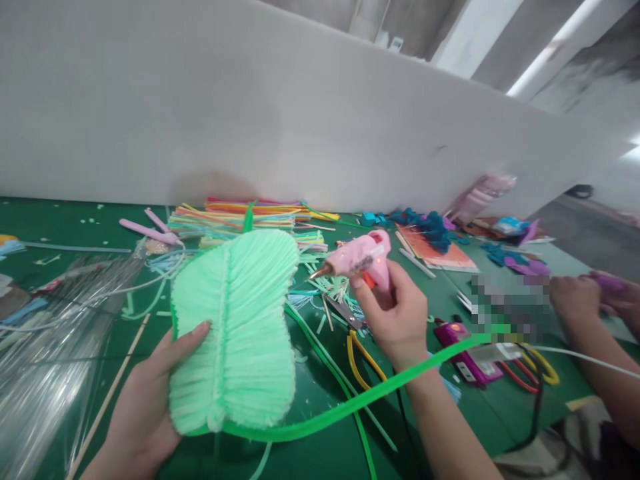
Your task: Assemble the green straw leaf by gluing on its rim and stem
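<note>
A mint-green leaf shape made of pipe cleaners point(260, 320), with a ridge down its middle, is held up by my left hand point(150, 393), thumb on its face and the other fingers behind it. From its lower edge a long bright green pipe cleaner point(390, 387) curves right, passing over my right wrist. My right hand point(395, 320) grips a pink hot glue gun point(363, 257), its nozzle aimed left and a little apart from the leaf's right edge. Below the glue gun, yellow-handled pliers point(363, 360) lie on the green table.
Bundles of coloured pipe cleaners point(270, 210) lie along the white partition point(300, 120). Clear plastic sleeves point(75, 360) and a thin wooden stick point(110, 393) cover the left. A magenta box point(465, 353) lies right; beyond it a co-worker's hands point(575, 300) hold something purple.
</note>
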Motion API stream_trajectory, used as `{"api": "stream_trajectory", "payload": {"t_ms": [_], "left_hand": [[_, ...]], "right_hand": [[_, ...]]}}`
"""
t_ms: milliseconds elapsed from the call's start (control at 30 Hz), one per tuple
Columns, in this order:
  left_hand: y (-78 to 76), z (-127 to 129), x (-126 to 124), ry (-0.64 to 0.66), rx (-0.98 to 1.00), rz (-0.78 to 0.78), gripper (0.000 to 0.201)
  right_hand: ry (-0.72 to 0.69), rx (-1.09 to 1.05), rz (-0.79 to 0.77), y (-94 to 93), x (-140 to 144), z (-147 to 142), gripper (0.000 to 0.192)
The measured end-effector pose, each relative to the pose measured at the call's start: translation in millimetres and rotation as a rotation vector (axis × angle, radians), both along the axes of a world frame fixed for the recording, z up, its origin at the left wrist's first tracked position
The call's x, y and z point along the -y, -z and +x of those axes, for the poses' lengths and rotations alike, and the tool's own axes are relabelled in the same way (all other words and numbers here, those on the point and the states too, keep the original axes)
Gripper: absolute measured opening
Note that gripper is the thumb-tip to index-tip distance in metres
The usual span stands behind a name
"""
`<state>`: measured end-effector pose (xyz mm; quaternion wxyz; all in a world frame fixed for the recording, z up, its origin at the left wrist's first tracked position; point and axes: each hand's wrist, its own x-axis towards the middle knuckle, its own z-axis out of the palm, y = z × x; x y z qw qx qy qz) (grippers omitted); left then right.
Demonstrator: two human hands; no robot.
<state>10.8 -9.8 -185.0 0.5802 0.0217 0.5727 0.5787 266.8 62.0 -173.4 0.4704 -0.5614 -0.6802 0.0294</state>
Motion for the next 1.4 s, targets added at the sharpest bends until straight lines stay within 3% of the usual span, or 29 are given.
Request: {"api": "stream_trajectory", "payload": {"t_ms": [100, 233, 333, 400, 467, 567, 633, 733, 833, 1067, 1400], "left_hand": [[-2.2, 0.6, 0.0, -0.003, -0.002, 0.015, 0.051], [-3.5, 1.3, -0.5, -0.013, 0.009, 0.012, 0.053], [-3.1, 0.5, -1.1, -0.020, 0.001, 0.018, 0.053], [-2.9, -0.8, -1.4, -0.038, -0.024, 0.026, 0.053], [-3.2, -2.1, -1.3, -0.065, -0.047, 0.043, 0.050], [-5.0, -3.1, -0.4, -0.083, -0.065, 0.089, 0.046], [-6.6, -3.1, 0.3, -0.086, -0.076, 0.114, 0.045], [-7.6, -2.6, 0.3, -0.075, -0.093, 0.146, 0.044], [-5.5, -2.1, -0.5, -0.099, -0.123, 0.159, 0.045], [-0.4, -1.2, -0.9, -0.152, -0.106, 0.174, 0.044], [-1.0, -1.8, 1.5, -0.145, -0.110, 0.187, 0.058]], "right_hand": [[0.120, 0.052, -0.282, 19.3, -13.7, 17.5, 0.047], [0.182, 0.125, -0.414, 54.8, -29.0, 33.8, 0.046], [0.237, 0.164, -0.453, 63.7, -24.7, 34.4, 0.044], [0.242, 0.172, -0.455, 55.2, -9.8, 33.0, 0.051], [0.140, 0.130, -0.490, 38.9, 14.1, 32.0, 0.056], [-0.320, -0.325, -0.750, 13.3, 54.3, 28.8, 0.052], [-0.486, -0.575, -0.736, 2.1, 72.8, 23.2, 0.045], [-0.447, -0.769, -0.593, -6.0, 78.8, 11.4, 0.023], [-0.355, -0.803, -0.512, -11.3, 69.6, 4.1, 0.020], [-0.362, -0.712, -0.507, -24.9, 61.9, 8.6, 0.011], [-0.446, -0.650, -0.479, -36.0, 52.1, 2.0, 0.008]]}}
